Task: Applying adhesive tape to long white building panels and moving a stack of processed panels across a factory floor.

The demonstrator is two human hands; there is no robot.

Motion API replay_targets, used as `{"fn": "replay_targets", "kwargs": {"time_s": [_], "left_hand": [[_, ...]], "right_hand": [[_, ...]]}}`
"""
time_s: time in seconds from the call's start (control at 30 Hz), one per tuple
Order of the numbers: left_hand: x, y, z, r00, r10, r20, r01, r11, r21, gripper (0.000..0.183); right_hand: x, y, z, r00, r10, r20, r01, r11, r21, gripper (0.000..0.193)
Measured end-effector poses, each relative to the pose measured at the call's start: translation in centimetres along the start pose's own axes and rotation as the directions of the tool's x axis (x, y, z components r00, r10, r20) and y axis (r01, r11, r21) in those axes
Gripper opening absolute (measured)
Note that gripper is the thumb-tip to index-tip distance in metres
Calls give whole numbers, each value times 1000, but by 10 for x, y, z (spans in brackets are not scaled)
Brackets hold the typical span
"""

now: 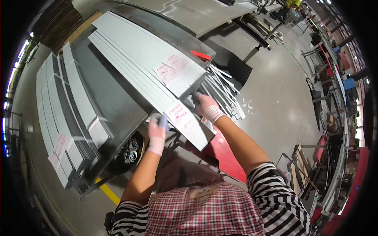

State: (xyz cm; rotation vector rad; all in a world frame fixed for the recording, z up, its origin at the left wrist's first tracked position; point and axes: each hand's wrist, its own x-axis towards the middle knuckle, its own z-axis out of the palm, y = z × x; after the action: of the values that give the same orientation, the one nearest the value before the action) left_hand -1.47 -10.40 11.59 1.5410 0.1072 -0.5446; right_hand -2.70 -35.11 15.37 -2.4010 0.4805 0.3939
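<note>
Long, thin white boards (134,43) lie stacked on a dark table, with red handwriting near their near ends. One long white board (188,125), also marked in red, juts past the table's near edge toward me. My left hand (157,135), in a pale glove with grey fingertips, is closed at that board's left edge. At its right edge my right hand (208,107), gloved the same way, has its fingers curled by the corner of the stack. The undersides of both grips are hidden.
Strapped bundles of white boards (67,129) stand on the left of the dark table (114,82). A red tool (201,55) lies by the stack's far right corner. Thin white strips (222,92) fill a spot beyond my right hand. A red panel (226,153) sits below.
</note>
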Motion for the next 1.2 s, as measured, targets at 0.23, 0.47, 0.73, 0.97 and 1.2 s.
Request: {"fn": "replay_targets", "kwargs": {"time_s": [0.23, 0.47, 0.73, 0.97, 1.2], "left_hand": [[-103, -57, 79, 990, -119, -72, 106, 980, -166, 36], [-159, -86, 91, 984, -154, -89, 157, 987, 35, 67], [-84, -42, 37, 958, -252, 133, 273, 946, -172, 60], [-122, 11, 37, 868, 493, 58, -495, 846, 197, 46], [-124, 29, 0, 954, 31, 299, 37, 975, -221, 13]], "right_hand": [[-152, 34, -13, 963, -218, -158, 216, 976, -35, 22], [-213, 127, -43, 956, -261, -135, 275, 956, 100, 13], [-108, 65, -30, 955, -265, -136, 273, 961, 44, 11], [-167, -87, -59, 536, -695, 479, 842, 476, -252, 60], [-49, -88, -94, 511, -578, 637, 833, 515, -201, 49]]}}
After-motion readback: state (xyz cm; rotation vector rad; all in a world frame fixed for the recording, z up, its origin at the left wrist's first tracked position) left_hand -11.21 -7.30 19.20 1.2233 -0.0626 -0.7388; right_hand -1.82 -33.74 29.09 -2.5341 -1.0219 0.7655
